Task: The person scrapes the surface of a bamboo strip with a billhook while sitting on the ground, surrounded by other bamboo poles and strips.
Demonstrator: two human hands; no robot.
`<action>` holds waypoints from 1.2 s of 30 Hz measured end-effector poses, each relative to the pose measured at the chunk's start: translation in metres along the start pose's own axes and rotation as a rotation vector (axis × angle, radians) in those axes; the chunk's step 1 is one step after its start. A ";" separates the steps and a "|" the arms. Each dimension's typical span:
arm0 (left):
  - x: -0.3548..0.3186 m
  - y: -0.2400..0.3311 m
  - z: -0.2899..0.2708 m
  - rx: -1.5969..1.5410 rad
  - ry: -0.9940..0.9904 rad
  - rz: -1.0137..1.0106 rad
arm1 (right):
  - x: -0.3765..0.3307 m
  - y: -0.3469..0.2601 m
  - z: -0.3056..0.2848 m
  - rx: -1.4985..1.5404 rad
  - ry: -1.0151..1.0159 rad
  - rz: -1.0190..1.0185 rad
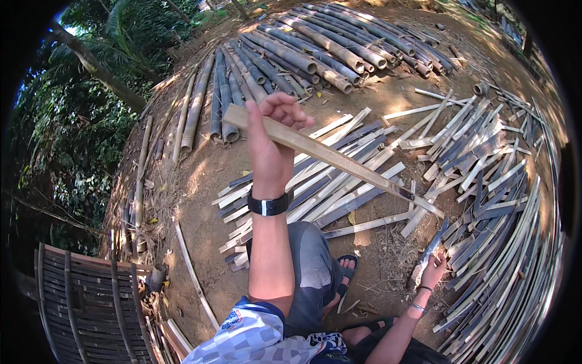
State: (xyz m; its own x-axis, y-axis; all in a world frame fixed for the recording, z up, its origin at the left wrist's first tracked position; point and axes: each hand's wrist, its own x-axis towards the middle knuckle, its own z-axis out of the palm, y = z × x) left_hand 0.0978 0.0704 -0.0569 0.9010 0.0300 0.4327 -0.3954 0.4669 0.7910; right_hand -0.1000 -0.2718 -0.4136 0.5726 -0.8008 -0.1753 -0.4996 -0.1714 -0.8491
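My left hand point(276, 136) is raised, its thumb in front of a long split bamboo strip point(333, 159) and its fingers curled behind it. The strip slants down to the right, pale on the face toward me, with a dark mark near its lower end. Low on the right, my right hand point(433, 272) is closed on a knife point(434, 244) with a broad grey blade, its tip pointing up and away from me. The fingers hide most of the knife's handle. The blade is apart from the strip, just below its far end.
Split bamboo strips point(357, 194) lie piled beyond my knees, with a larger heap point(485, 200) at the right. Whole bamboo poles point(327, 45) are stacked at the back. A slatted bamboo panel point(91, 303) stands at the lower left. Shavings point(388, 267) litter the dirt near my feet.
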 end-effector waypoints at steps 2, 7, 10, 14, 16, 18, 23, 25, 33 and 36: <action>0.013 -0.002 -0.012 0.143 0.040 -0.056 | 0.020 -0.022 -0.036 0.231 -0.030 -0.061; -0.001 -0.023 -0.112 0.496 0.228 -0.406 | -0.008 -0.102 -0.124 0.478 -0.018 -0.158; -0.030 -0.057 -0.197 0.174 0.357 -0.570 | -0.050 -0.119 -0.160 0.470 -0.038 -0.195; -0.072 -0.102 -0.289 -0.088 0.457 -0.636 | -0.121 -0.121 -0.194 0.442 -0.111 -0.285; -0.096 -0.107 -0.327 0.014 0.429 -0.706 | -0.173 -0.144 -0.198 0.404 -0.147 -0.298; -0.123 -0.111 -0.334 0.304 0.321 -0.788 | -0.222 -0.160 -0.214 0.351 -0.146 -0.326; -0.244 -0.106 -0.361 1.426 0.615 -0.917 | -0.297 -0.179 -0.263 0.385 -0.017 -0.412; -0.294 -0.100 -0.382 1.540 0.670 -1.113 | -0.304 -0.175 -0.271 0.416 -0.018 -0.453; -0.343 -0.127 -0.385 1.737 0.416 -1.234 | -0.269 -0.148 -0.273 0.346 -0.080 -0.492; -0.331 -0.133 -0.374 1.763 0.376 -1.290 | -0.263 -0.148 -0.270 0.332 -0.025 -0.525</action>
State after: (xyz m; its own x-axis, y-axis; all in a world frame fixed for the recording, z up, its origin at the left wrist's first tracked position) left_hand -0.0810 0.3290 -0.4668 0.6256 0.6709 -0.3981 0.7479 -0.6609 0.0617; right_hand -0.3522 -0.1905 -0.1069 0.7045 -0.6436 0.2992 0.0794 -0.3475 -0.9343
